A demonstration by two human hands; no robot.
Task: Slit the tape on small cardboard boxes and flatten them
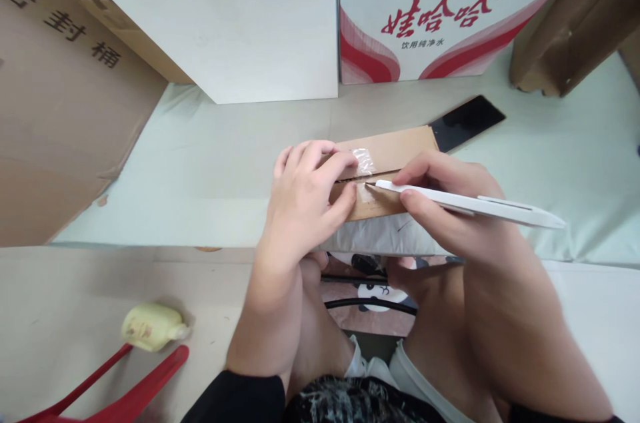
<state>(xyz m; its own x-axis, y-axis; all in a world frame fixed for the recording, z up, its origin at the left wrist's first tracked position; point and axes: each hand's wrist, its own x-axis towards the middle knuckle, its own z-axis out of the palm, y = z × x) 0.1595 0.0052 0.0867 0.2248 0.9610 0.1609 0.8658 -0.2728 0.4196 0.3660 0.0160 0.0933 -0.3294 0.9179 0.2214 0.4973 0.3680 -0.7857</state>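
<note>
A small flat cardboard box (395,148) lies on the pale green cloth, with a dark slit along its top between two flaps. Clear tape (363,162) crosses the slit. My left hand (313,193) grips the box's left end, thumb on the near flap and fingers over the far one. In my right hand (450,200) is a slim white pen-shaped tool (440,197), pinched between thumb and fingers. Its dark pointed tip touches the tape by the slit, close to my left thumb. A black phone (467,122) lies against the box's right end.
White boxes (275,36) and a red-and-white carton (440,23) stand along the back. A large cardboard box (65,110) is at the left, a brown cardboard piece (560,30) at the right. Below left are a yellow bottle (153,326) and a red frame (145,390).
</note>
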